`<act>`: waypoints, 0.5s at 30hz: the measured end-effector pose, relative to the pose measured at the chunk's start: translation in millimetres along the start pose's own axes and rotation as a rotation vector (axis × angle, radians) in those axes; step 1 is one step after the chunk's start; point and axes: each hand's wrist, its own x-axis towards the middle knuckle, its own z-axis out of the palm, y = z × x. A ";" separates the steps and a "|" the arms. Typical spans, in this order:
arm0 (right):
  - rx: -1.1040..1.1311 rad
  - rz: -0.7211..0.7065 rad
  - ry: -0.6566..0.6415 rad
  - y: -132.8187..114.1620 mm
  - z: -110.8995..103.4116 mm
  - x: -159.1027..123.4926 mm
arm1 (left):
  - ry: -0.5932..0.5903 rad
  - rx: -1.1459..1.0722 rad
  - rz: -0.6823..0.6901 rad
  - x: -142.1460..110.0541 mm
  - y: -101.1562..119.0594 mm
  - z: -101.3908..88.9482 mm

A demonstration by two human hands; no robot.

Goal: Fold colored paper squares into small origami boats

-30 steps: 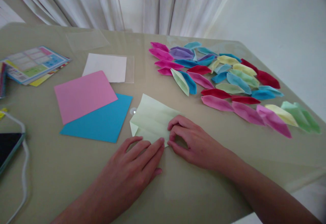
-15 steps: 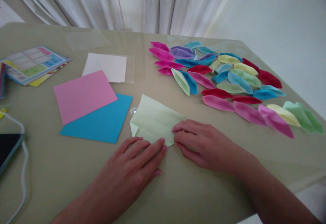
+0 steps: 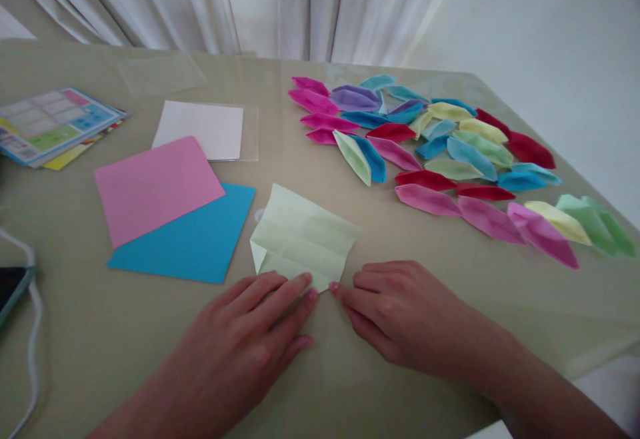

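Note:
A light green sheet of origami paper point(image 3: 305, 232) lies before me, creased across, with its lower-left corner folded over to show a pale underside. My left hand point(image 3: 255, 332) rests flat on its near edge, fingers stretched out and pressing the paper down. At the near right corner of the sheet, the fingertips of my right hand point(image 3: 395, 312) touch the paper. That hand is closed, its other fingers curled, and its thumb is partly hidden. Left of the sheet, a pink paper point(image 3: 160, 189) overlaps a blue paper point(image 3: 195, 239).
Many folded paper boats or petals point(image 3: 435, 206) in several colours spread over the right of the table. White paper point(image 3: 200, 129) in a clear sleeve sits behind the pink sheet. Printed cards point(image 3: 60, 122) lie far left, above a white cable point(image 3: 35, 332) and a dark device point(image 3: 13, 286).
My right hand has slid down from the sheet's right edge to its near corner, uncovering that edge. My left hand stays on the paper. The view has shifted slightly.

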 end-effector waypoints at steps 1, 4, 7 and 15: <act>0.000 0.024 -0.019 0.0 -1.2 -0.7 | 0.008 -0.005 -0.003 0.3 -0.1 -1.5; -0.004 0.058 -0.040 -1.2 -3.1 -2.8 | 0.029 -0.016 -0.005 0.5 0.0 -3.8; -0.023 0.067 -0.017 -2.8 -1.1 -3.2 | 0.045 -0.022 -0.010 0.0 -0.2 -2.8; -0.138 -0.183 0.331 9.4 -3.9 6.0 | 0.174 -0.025 -0.012 -1.9 -16.1 -0.2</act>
